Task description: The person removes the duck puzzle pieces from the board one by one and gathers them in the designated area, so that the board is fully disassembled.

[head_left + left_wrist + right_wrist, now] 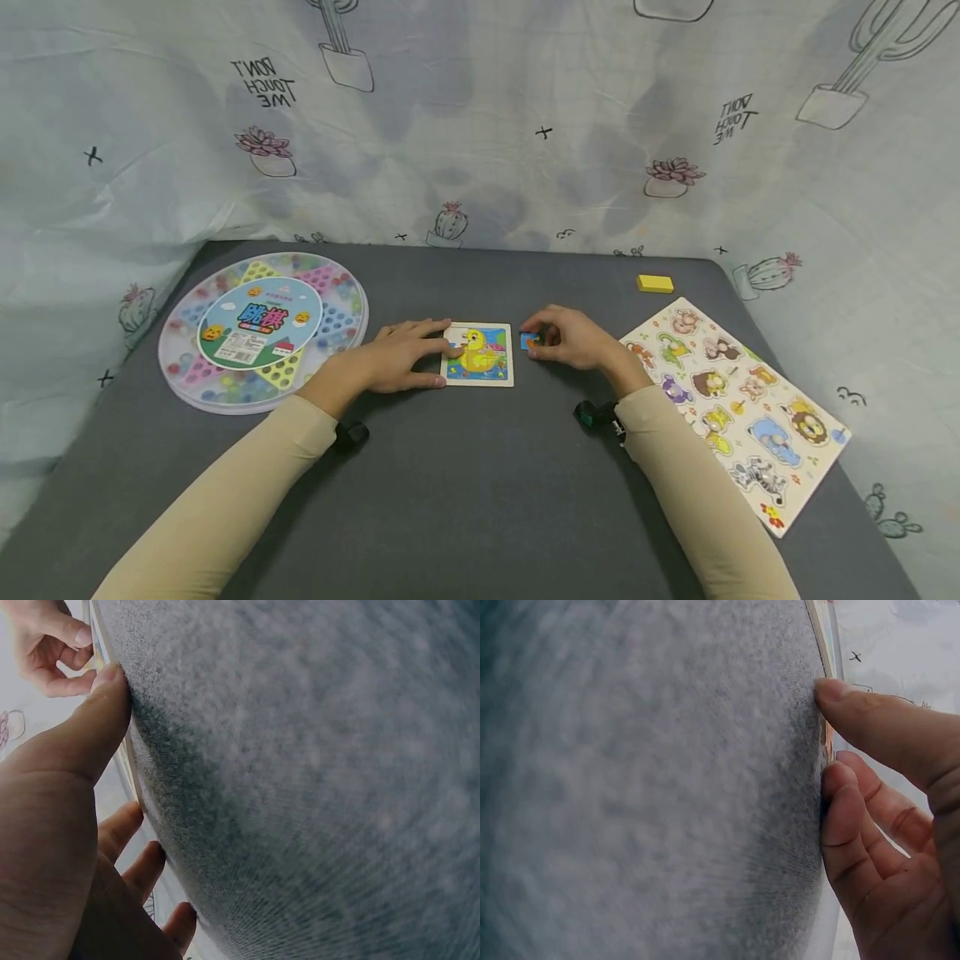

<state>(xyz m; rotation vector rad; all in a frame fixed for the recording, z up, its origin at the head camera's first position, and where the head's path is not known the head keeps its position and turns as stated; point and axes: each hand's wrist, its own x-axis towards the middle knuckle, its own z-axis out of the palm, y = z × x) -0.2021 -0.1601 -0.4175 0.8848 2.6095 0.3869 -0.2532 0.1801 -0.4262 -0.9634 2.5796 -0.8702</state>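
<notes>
A small duck jigsaw puzzle [490,353] in a pale wooden frame lies flat on the dark grey table, mid-view in the head view. My left hand [401,358] rests at its left side with fingers spread; one fingertip reaches over the picture. In the left wrist view, the left thumb [112,694] touches the frame's edge. Just right of the frame, my right hand [573,337] pinches a small blue and orange puzzle piece [529,341] between thumb and fingers, at table level. The right wrist view shows that piece only edge-on.
A round Chinese checkers set [180,367] with a printed label lies at the left. At the right, an animal peg board [738,437] sits partly under the right forearm. Behind it is a yellow block [655,284]. A patterned cloth [480,108] hangs along the table's back edge.
</notes>
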